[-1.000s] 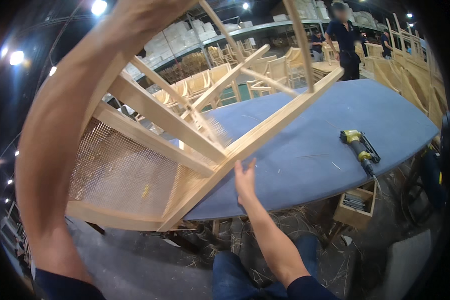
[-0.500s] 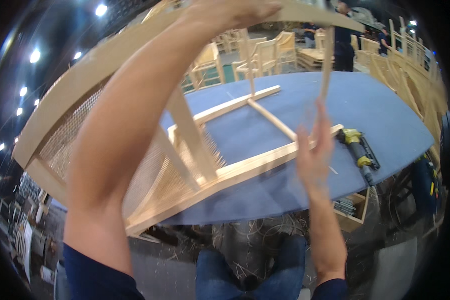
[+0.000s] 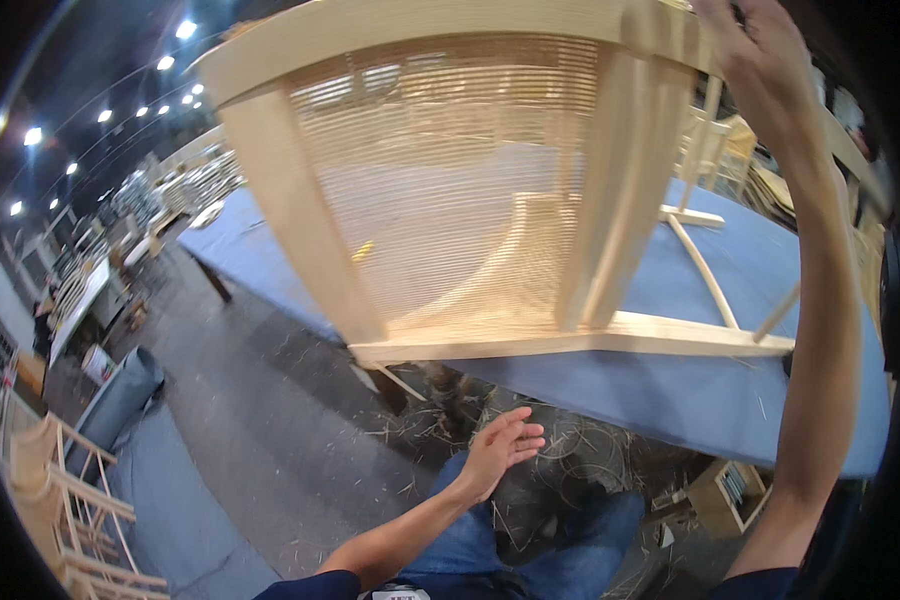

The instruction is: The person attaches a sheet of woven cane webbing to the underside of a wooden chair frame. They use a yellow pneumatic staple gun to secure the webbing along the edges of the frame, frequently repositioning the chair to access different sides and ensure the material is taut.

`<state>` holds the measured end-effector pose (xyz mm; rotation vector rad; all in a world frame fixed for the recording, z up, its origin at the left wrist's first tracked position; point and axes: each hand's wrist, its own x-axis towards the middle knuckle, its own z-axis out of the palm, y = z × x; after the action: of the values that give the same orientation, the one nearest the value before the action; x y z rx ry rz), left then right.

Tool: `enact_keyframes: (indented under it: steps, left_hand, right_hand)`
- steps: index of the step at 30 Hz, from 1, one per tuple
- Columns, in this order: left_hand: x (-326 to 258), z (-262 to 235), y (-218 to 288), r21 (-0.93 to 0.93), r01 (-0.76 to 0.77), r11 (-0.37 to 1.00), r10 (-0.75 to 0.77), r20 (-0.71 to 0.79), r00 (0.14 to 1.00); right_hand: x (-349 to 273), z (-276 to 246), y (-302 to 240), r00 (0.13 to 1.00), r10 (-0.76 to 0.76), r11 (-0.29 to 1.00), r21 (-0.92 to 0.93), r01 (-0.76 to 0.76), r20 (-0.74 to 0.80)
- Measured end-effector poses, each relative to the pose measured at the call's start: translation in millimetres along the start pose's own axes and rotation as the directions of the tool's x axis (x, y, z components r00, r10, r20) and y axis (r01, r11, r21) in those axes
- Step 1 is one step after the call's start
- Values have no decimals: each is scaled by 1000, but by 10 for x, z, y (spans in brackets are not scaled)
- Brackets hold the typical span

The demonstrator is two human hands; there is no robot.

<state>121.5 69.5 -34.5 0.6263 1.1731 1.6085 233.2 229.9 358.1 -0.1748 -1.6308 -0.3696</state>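
A pale wooden chair frame (image 3: 550,345) with a woven cane panel (image 3: 440,190) rests on its side on the blue-covered table (image 3: 670,400). Its long upper rail (image 3: 410,28) runs across the top of the view. My right hand (image 3: 765,60) is raised at the far end of that rail, fingers curled at the wood and partly cut off by the picture's edge. Below the frame's lower rail, in front of my knees, my left hand (image 3: 500,450) hangs in the air, fingers stretched and holding nothing.
A wooden box (image 3: 720,495) of small metal pieces stands under the table edge at right. Wooden chair frames (image 3: 80,500) are at lower left, beside a rolled grey-blue sheet (image 3: 135,385). Cane strands litter the floor. Another table (image 3: 80,305) stands farther left.
My view has swung left. My left hand has dropped from the upper rail to below the frame, while my right hand has risen from beside a spindle to the upper rail.
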Motion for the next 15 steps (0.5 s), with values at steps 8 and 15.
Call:
enact_keyframes:
  steps: [8,15]
  left_hand:
    - [59,-242,466,-338,163,927,-142,86,986]
    - [316,-75,488,-422,317,849,-213,276,937]
  right_hand:
    - [456,509,127,851,30,983,-171,71,525]
    - [430,578,1131,869,-105,896,-333,294,484]
